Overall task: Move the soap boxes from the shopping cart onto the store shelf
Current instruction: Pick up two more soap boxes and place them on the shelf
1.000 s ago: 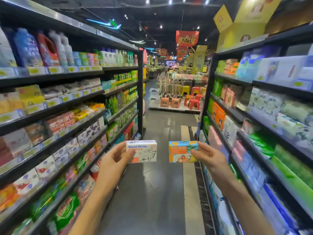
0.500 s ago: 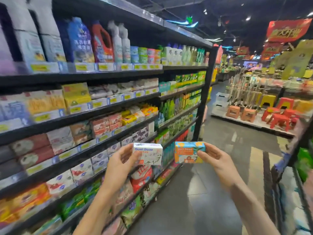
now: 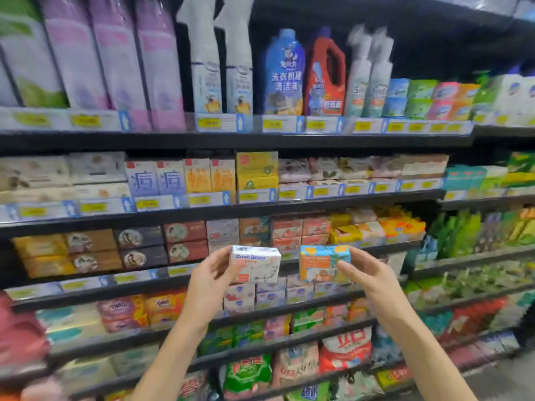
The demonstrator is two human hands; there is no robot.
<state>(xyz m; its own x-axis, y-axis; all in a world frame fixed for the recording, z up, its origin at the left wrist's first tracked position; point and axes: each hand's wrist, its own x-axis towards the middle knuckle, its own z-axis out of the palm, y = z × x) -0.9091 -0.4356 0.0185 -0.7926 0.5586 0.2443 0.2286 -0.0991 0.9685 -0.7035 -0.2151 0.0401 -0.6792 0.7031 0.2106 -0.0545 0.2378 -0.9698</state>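
Head view of a stocked store shelf (image 3: 260, 140), with both bare forearms raised from the lower edge of the frame and converging toward the centre. The left hand (image 3: 208, 280) grips a white "Goat Soap" box (image 3: 256, 263) at its left end, fingers curled behind the box and the thumb on its front face; the wrist is bent slightly back. The right hand (image 3: 373, 280) pinches an orange-and-blue soap box (image 3: 324, 263) at its right end, thumb on the front face, fingers wrapped behind. The two boxes are held upright, side by side at equal height with a narrow gap between them, in front of the shelf tiers and not resting on any tier. Directly behind and below them sits a row of white soap boxes (image 3: 240, 296) of similar pattern. Higher tiers carry a blue detergent bottle (image 3: 285, 73), a red detergent jug (image 3: 327, 76) and yellow price tags (image 3: 211, 123). Much of the shelving is motion-blurred.
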